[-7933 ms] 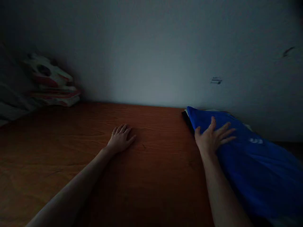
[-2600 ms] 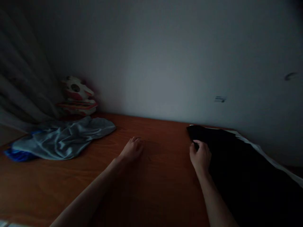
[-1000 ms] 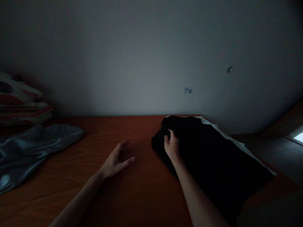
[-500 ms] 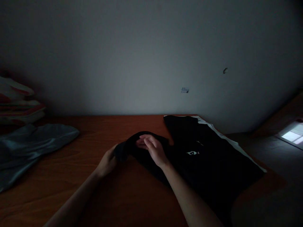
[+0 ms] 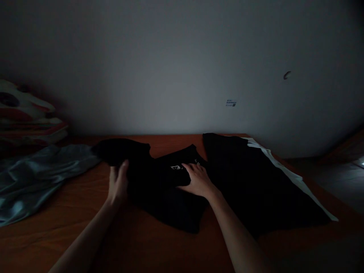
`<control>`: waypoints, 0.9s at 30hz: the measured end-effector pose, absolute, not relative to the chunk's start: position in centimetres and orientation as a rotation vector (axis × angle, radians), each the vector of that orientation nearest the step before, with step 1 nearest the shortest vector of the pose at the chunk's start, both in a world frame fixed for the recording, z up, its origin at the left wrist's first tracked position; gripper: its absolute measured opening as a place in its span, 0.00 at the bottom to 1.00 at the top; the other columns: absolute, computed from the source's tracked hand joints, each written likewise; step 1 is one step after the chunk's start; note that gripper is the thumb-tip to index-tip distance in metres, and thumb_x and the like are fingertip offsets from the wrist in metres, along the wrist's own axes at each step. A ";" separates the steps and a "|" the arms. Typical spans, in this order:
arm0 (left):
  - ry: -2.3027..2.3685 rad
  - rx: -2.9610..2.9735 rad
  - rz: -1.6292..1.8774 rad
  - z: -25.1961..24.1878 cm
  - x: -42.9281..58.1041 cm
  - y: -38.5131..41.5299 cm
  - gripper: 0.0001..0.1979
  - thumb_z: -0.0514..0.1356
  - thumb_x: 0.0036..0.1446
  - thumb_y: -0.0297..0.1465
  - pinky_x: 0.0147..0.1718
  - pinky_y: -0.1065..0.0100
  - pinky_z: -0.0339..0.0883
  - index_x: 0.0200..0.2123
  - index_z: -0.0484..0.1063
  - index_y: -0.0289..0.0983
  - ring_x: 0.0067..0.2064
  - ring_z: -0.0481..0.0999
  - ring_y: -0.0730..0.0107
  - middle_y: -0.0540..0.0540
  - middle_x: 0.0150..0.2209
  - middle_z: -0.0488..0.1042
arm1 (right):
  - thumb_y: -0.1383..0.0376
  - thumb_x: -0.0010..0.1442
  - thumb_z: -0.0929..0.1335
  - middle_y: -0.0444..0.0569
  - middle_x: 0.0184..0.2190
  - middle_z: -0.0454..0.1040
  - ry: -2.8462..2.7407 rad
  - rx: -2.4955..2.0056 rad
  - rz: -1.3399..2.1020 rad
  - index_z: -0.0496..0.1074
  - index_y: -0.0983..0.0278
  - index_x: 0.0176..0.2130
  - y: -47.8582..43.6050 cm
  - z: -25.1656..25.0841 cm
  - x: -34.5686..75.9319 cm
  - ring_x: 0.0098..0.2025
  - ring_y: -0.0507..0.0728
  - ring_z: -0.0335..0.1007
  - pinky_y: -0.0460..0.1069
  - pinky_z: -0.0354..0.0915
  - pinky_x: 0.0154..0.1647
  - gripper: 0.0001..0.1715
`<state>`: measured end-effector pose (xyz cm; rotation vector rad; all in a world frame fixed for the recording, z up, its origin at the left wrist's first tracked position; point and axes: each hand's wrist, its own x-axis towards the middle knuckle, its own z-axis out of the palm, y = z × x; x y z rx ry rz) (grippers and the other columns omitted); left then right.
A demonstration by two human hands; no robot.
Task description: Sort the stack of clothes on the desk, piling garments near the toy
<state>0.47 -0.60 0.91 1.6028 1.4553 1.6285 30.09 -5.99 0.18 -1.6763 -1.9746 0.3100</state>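
Black cloth fills the space between your two hands: a black garment (image 5: 162, 189) lies spread on the middle of the wooden surface (image 5: 71, 212), with a small white mark showing on it just beside your right fingertips. Your left hand (image 5: 118, 185) rests at the garment's left side, fingers pointing toward the far edge, the thumb and fingers set against the dark fabric; the light is too dim to tell whether it pinches the cloth or only touches it. Your right hand (image 5: 197, 180) lies palm down and flat on the garment, fingers spread and loose, pressing on it rather than gripping.

A bunched part of the same black cloth reaches from your left hand toward the far left, ending near the far edge. Just to the right of the garment, touching or nearly touching it, a stack of dark folded clothes (image 5: 250, 182) runs from the far edge down toward the right edge of the surface, with a white layer (image 5: 287, 172) showing along its right side. A crumpled pale grey-blue cloth (image 5: 36, 178) lies toward the left edge, near the bunched black end. Behind it, in the far left corner, sits a pile of red-and-white items (image 5: 25, 117) against the grey wall (image 5: 170, 68), which carries a small label (image 5: 231, 102).
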 end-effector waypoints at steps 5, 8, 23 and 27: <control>1.263 2.548 0.874 0.8 2.4 -2.8 0.49 0.65 0.42 0.62 0.65 0.37 0.49 0.63 0.64 0.40 0.68 0.57 0.34 0.34 0.67 0.60 | 0.64 0.55 0.72 0.57 0.44 0.78 -1.782 -1.682 0.476 0.75 0.63 0.43 -5.5 0.1 29.3 0.51 0.66 0.73 0.60 0.64 0.54 0.14; 1.246 2.682 0.738 0.7 2.8 -3.6 0.67 0.66 0.33 0.65 0.66 0.31 0.39 0.71 0.48 0.41 0.72 0.43 0.29 0.31 0.72 0.47 | 0.61 0.63 0.65 0.56 0.44 0.78 -1.669 -1.587 0.565 0.72 0.64 0.47 -5.8 0.3 27.5 0.48 0.62 0.75 0.54 0.67 0.49 0.14; 1.087 1.868 1.265 -0.5 3.1 -3.2 0.19 0.64 0.40 0.24 0.43 0.57 0.73 0.38 0.67 0.41 0.38 0.77 0.57 0.45 0.36 0.76 | 0.49 0.61 0.69 0.54 0.45 0.73 -1.490 -1.052 0.143 0.75 0.60 0.45 -6.9 -0.5 23.2 0.49 0.62 0.71 0.59 0.67 0.53 0.20; 1.238 1.613 1.540 0.3 2.6 -2.8 0.21 0.59 0.48 0.21 0.48 0.59 0.72 0.48 0.67 0.38 0.48 0.77 0.56 0.38 0.46 0.77 | 0.49 0.63 0.66 0.56 0.46 0.72 -1.478 -1.076 0.131 0.71 0.62 0.49 -5.9 -2.2 24.2 0.48 0.62 0.70 0.61 0.67 0.51 0.24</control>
